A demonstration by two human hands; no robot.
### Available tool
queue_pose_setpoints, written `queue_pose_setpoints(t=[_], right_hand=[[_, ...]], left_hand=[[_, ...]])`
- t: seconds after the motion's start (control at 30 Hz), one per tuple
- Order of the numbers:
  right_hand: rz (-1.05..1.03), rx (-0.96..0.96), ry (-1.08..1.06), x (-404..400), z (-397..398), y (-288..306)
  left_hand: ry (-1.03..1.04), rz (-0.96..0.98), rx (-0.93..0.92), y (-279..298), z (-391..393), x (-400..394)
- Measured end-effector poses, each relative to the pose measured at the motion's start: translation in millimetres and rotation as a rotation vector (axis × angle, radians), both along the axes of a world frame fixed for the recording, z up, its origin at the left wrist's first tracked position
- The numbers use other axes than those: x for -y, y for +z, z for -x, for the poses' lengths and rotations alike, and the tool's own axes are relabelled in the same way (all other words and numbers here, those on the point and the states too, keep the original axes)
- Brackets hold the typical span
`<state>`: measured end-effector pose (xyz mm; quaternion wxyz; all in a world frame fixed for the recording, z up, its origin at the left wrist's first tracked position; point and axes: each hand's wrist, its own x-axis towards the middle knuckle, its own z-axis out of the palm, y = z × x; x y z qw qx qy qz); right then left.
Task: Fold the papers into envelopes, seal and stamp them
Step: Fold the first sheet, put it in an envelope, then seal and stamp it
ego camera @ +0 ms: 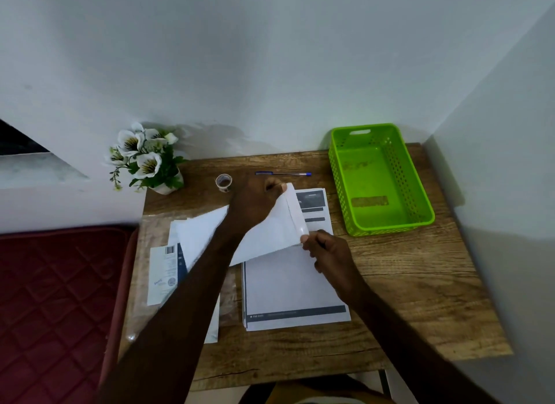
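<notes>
A wooden table [390, 298] is set against a wall corner. A green basket [419, 190] is placed at the far right, within reach, probably to receive finished envelopes; nothing loose is seen in it. A stack of printed papers [294, 286] is laid flat at the centre, directly below the hands, so that sheets can be drawn without reaching. Further sheets and a labelled packet [163, 274] are kept at the left, partly hidden by the left arm.

A white envelope [270, 235] is held just above the stack, tilted, with its flap end raised to the right. The far corner of that end is pinched by the left hand [255, 205]; the near corner is pinched by the right hand [330, 253]. The grip at both corners is judged to keep the flap taut for opening or sealing; which one cannot be told.

A flower pot [165, 184], a tape roll [223, 182] and a pen [283, 173] are ranged along the far edge, well apart from the hands.
</notes>
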<state>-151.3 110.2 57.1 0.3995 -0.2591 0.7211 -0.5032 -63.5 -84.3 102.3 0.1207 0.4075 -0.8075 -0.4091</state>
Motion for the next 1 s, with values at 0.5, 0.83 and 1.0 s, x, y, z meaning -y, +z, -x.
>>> queue_pose_setpoints(t=[0.5, 0.83, 1.0], right_hand=[[-0.097, -0.540, -0.212, 100.2, 23.5, 11.7], [-0.290, -1.047, 0.030, 102.1, 16.7, -38.5], [-0.185, -1.227, 0.204, 96.1, 12.6, -41.2]], left_hand=[[0.614, -0.169, -0.133, -21.1, -24.6, -1.1], [0.591, 0.096, 0.183, -63.2, -22.0, -16.9], [0.546, 0.172, 0.163, -73.4, -23.6, -15.7]])
